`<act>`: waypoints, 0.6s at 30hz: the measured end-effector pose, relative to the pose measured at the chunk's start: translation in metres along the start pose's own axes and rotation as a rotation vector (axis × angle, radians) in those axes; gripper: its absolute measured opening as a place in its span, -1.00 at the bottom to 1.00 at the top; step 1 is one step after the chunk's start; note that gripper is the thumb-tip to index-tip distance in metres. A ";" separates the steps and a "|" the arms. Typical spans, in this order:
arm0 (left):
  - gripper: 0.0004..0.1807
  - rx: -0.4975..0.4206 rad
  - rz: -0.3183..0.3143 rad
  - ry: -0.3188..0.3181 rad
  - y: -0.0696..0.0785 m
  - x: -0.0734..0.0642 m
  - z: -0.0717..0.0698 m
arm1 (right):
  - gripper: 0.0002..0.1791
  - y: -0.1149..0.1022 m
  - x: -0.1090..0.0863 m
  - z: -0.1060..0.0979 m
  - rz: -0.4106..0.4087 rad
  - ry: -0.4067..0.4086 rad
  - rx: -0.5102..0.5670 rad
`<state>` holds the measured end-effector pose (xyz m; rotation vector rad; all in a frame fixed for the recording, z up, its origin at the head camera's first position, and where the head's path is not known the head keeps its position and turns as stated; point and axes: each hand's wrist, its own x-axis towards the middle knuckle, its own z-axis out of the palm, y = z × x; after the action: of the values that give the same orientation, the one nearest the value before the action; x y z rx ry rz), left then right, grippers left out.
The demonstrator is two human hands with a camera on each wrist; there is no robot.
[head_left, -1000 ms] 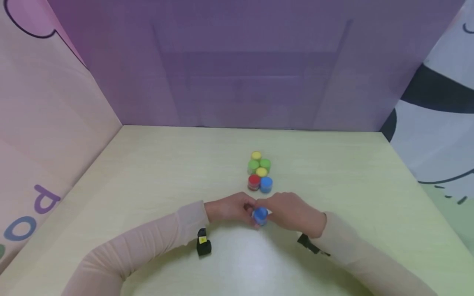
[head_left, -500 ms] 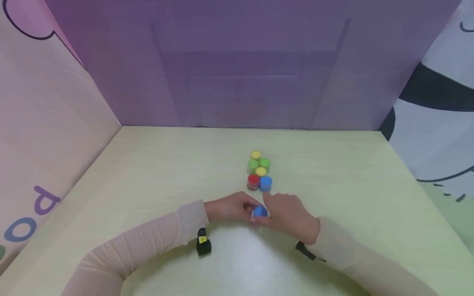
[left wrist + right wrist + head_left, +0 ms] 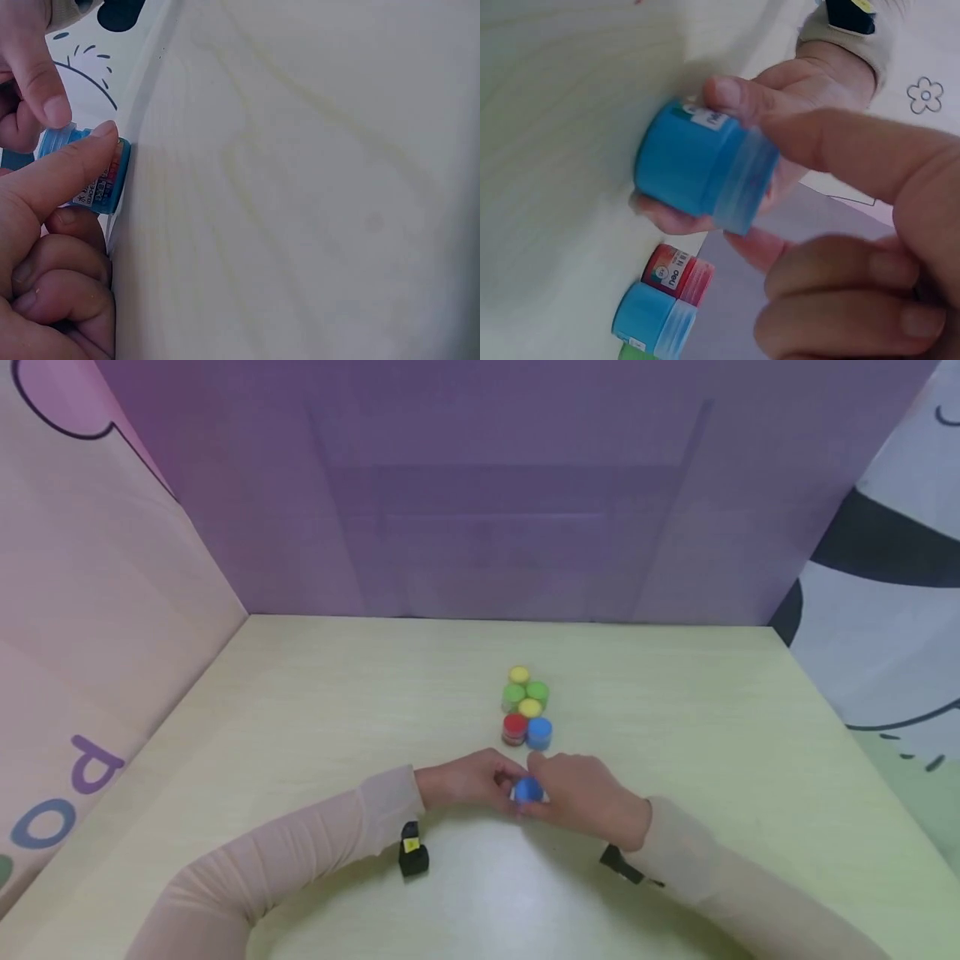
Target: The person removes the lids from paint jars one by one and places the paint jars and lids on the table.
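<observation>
Between the two hands is a small blue paint jar (image 3: 528, 791) with a translucent blue lid (image 3: 746, 180). My left hand (image 3: 465, 781) grips the jar's body, its thumb lying across the label in the left wrist view. From the other side, my right hand (image 3: 588, 793) pinches the lid between thumb and index finger, while its other fingers curl inward in the right wrist view. The jar lies tilted in the right wrist view, and its underside is not visible in the head view.
Beyond the hands, several jars stand clustered: a red jar (image 3: 514, 729), another blue jar (image 3: 539, 733), green jars (image 3: 513, 696) and yellow-lidded ones (image 3: 519, 675). Black wrist devices (image 3: 413, 857) hang under both forearms. A purple panel (image 3: 480, 543) closes off the table's (image 3: 337, 693) back.
My right hand has shifted its fingers around the lid, its thumb coming to the near side and its index finger to the far side. My left hand stays in place on the jar.
</observation>
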<state>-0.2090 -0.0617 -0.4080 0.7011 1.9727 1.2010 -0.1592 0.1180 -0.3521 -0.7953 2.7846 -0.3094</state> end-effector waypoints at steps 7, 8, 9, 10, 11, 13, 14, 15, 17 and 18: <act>-0.72 -0.006 -0.008 0.005 -0.003 0.001 0.002 | -0.72 0.011 0.002 -0.006 -0.168 -0.067 0.048; -0.74 -0.016 -0.013 0.005 -0.003 0.001 0.002 | -0.71 0.013 0.002 -0.007 -0.205 -0.072 0.043; -0.75 -0.023 -0.018 0.008 -0.003 0.001 0.002 | -0.69 0.015 0.003 -0.008 -0.237 -0.078 0.040; -0.77 -0.029 -0.021 0.011 -0.003 0.001 0.002 | -0.66 0.017 0.003 -0.010 -0.265 -0.082 0.036; -0.78 -0.034 -0.025 0.013 -0.002 0.001 0.003 | -0.62 0.019 0.004 -0.010 -0.293 -0.082 0.035; -0.80 -0.037 -0.028 0.012 -0.001 0.001 0.002 | -0.57 0.022 0.004 -0.011 -0.319 -0.076 0.032; -0.80 -0.037 -0.024 0.013 -0.001 0.001 0.002 | -0.54 0.023 0.004 -0.010 -0.318 -0.078 0.038; -0.80 -0.035 -0.021 0.012 -0.001 0.001 0.002 | -0.54 0.023 0.004 -0.009 -0.322 -0.069 0.040; -0.78 -0.025 -0.016 0.008 -0.001 0.000 0.002 | -0.55 0.022 0.003 -0.006 -0.306 -0.052 0.055; -0.77 -0.020 -0.013 0.008 -0.001 0.000 0.002 | -0.57 0.021 0.002 -0.005 -0.290 -0.038 0.060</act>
<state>-0.2079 -0.0610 -0.4092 0.6739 1.9656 1.2163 -0.1726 0.1349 -0.3536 -1.1775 2.6090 -0.4201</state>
